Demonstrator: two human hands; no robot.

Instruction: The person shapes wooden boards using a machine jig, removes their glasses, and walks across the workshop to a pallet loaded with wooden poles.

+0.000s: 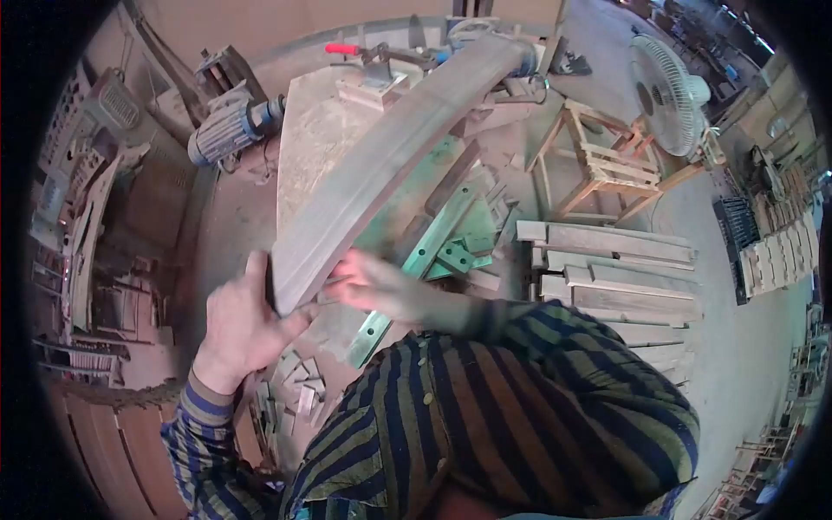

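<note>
A left hand [244,328] clasps one end of a long, grey-brown wooden board [373,178], likely best held steady, over a pale, dusty tabletop [314,130], the grip of the blurred right hand [386,290] impossible to tell.

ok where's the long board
In the head view, the board slants from the left hand, left of centre, towards the top, left of the fan.

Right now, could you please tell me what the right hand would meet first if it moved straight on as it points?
Probably the long wooden board, near its closest end: the right hand points at its edge, though blur hides whether they already touch.
</note>
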